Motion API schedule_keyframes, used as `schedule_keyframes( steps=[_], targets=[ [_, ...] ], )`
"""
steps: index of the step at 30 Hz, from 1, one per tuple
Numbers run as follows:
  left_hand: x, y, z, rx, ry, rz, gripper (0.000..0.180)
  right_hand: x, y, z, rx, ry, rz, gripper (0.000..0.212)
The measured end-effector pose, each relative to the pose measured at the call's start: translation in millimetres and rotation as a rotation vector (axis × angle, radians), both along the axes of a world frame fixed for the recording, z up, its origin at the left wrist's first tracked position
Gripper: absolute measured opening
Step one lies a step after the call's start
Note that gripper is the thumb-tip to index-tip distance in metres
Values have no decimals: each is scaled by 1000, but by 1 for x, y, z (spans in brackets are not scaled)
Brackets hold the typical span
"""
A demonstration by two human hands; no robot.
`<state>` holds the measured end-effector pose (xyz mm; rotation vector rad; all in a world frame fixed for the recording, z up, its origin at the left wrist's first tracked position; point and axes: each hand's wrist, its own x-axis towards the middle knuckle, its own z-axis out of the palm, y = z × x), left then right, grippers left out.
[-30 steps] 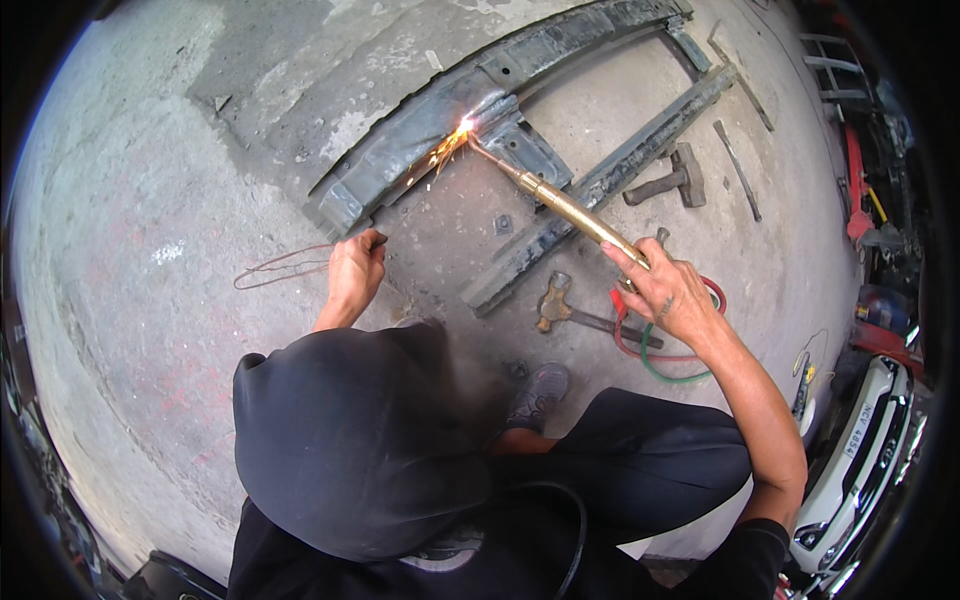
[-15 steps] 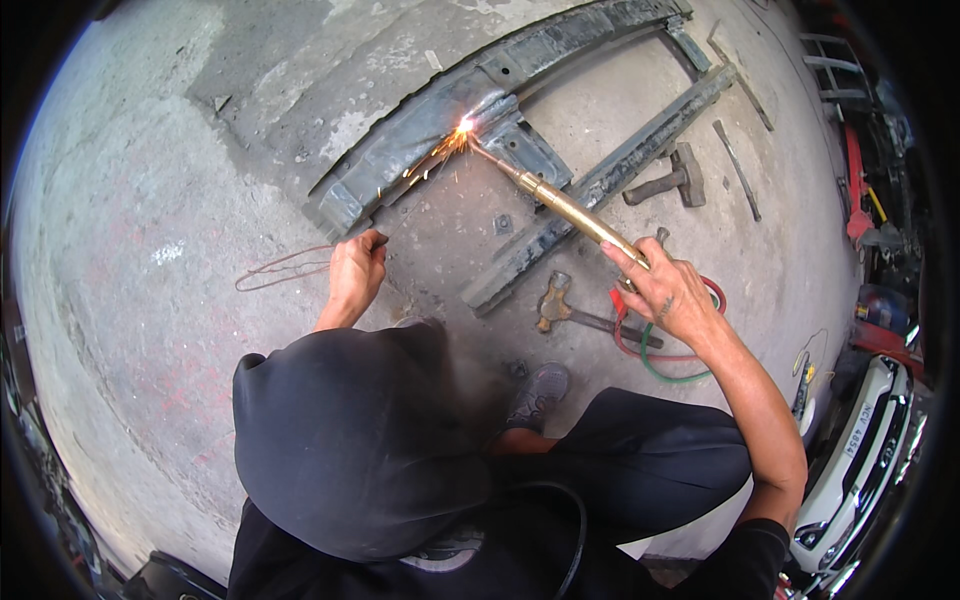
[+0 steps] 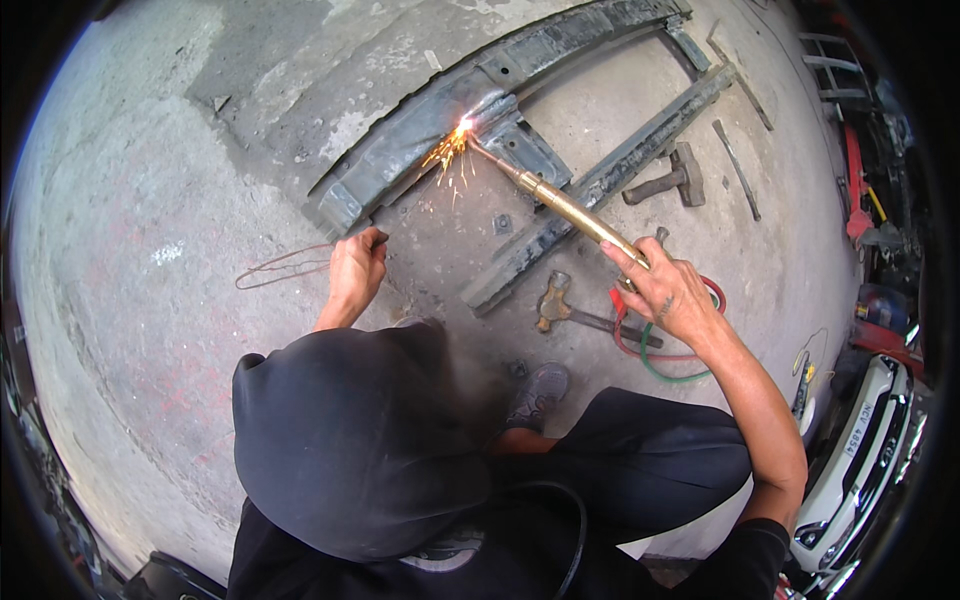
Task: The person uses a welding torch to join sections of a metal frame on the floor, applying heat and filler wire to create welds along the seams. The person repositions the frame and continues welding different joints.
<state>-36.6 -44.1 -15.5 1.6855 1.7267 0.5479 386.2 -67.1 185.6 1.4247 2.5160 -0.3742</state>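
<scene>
My right hand (image 3: 672, 298) is closed around a brass gas torch (image 3: 572, 210) with red and green hoses at its rear. The torch's thin tip points at a dark, dented metal bumper beam (image 3: 420, 135), where a bright glow and orange sparks (image 3: 450, 150) fly off. A bracket plate (image 3: 530, 150) sits at the beam near the flame. My left hand (image 3: 357, 268) is closed at the beam's near left end, with a thin bent wire (image 3: 285, 268) trailing left out of it. Its fingertips are partly hidden.
A straight steel bar (image 3: 600, 185) lies across below the beam. A ball-peen hammer (image 3: 556, 300), a heavy hammer (image 3: 685, 175) and a metal rod (image 3: 737, 170) rest on the concrete floor. Hoses (image 3: 680, 375) curl by my right hand. A white car front (image 3: 850, 470) stands at lower right.
The sparks have changed shape and now fall more steeply below the glow. My hands, the torch and the beam look nearly unmoved.
</scene>
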Motion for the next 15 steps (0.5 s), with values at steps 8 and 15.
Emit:
schedule_keyframes(
  steps=[8,15],
  targets=[
    [0,1,-2,-23,10,1,17,-1,0,1,-12,-10,-5,73],
    [2,1,2,-18,10,-2,17,-2,0,1,-28,-16,-23,72]
  ],
)
